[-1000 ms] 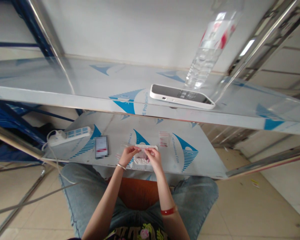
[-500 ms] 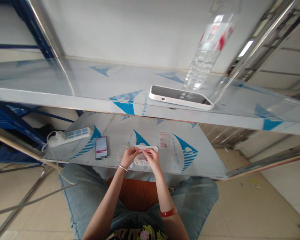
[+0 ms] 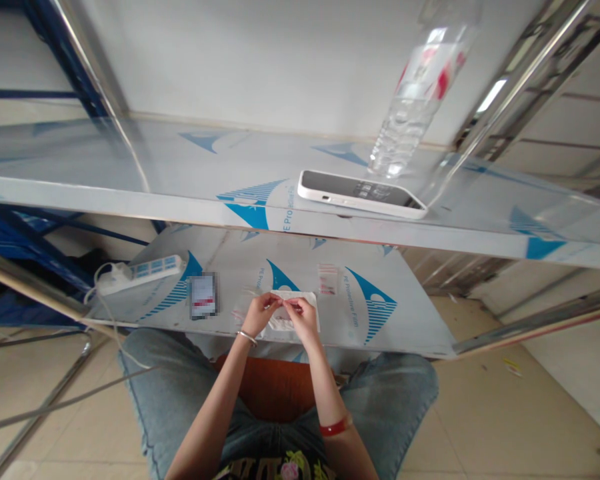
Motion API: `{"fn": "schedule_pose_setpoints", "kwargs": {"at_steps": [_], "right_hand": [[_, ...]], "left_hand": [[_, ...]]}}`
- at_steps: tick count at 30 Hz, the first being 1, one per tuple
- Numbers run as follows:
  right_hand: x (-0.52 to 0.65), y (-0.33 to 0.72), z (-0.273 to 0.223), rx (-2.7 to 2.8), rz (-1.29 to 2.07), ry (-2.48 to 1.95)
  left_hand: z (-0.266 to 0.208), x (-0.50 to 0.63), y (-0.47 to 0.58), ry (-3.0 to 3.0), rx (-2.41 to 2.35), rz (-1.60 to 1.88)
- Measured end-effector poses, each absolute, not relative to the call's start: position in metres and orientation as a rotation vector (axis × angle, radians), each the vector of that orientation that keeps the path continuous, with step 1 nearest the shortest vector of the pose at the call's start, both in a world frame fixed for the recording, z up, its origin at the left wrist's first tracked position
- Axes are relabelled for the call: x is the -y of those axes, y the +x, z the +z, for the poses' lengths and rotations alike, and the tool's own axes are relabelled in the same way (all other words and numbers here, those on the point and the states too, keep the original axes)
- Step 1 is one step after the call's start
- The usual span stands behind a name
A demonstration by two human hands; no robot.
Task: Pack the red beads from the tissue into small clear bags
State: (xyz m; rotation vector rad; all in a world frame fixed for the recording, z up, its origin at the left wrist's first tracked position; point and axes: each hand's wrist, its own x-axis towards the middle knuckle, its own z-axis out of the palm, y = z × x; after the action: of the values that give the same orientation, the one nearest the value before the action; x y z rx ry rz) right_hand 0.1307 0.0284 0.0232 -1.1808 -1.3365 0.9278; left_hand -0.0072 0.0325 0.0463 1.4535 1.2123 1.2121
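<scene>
Since a second ago, my hands have drawn closer: their fingertips were apart and now meet above the white flat item [image 3: 281, 325]. The fingers of my left hand [image 3: 261, 315] and right hand [image 3: 303, 317] are bent, thumbs and forefingers brought in tip to tip, but I cannot tell whether either is closed on something small between them. The white flat item lies on the lower shelf [image 3: 340, 328] in front of me, partly hidden by my hands, its right side showing past my right hand.

Just beside my left hand is some clear wrapping with red marks, too blurred to make out. A small clear packet [image 3: 329, 280] with reddish stripes lies beyond my right hand, apart from it. Farther to my left are a pixelated device [image 3: 203, 295] and a white power strip [image 3: 153, 268] with a plug in it. On the upper shelf [image 3: 180, 170], a white-cased phone [image 3: 363, 194] lies near the front edge, with a clear bottle [image 3: 411, 110] behind it.
</scene>
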Motion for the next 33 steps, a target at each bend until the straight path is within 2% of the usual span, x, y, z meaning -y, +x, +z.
{"fn": "schedule_pose_setpoints", "kwargs": {"at_steps": [8,19,24,33], "right_hand": [[-0.029,0.126,0.020,1.307,0.860,-1.195],[-0.028,0.135,0.030,1.325,1.021,-1.136],[-0.025,0.135,0.032,1.406,1.072,-1.125],[-0.022,0.136,0.033,1.532,0.908,-1.198]], "left_hand": [[0.050,-0.031,-0.004,1.471,-1.263,1.232],[0.045,-0.034,-0.005,1.289,-1.138,1.206],[0.046,-0.030,0.002,1.387,-1.097,1.129],[0.043,-0.028,0.001,1.701,-1.346,1.073]]}}
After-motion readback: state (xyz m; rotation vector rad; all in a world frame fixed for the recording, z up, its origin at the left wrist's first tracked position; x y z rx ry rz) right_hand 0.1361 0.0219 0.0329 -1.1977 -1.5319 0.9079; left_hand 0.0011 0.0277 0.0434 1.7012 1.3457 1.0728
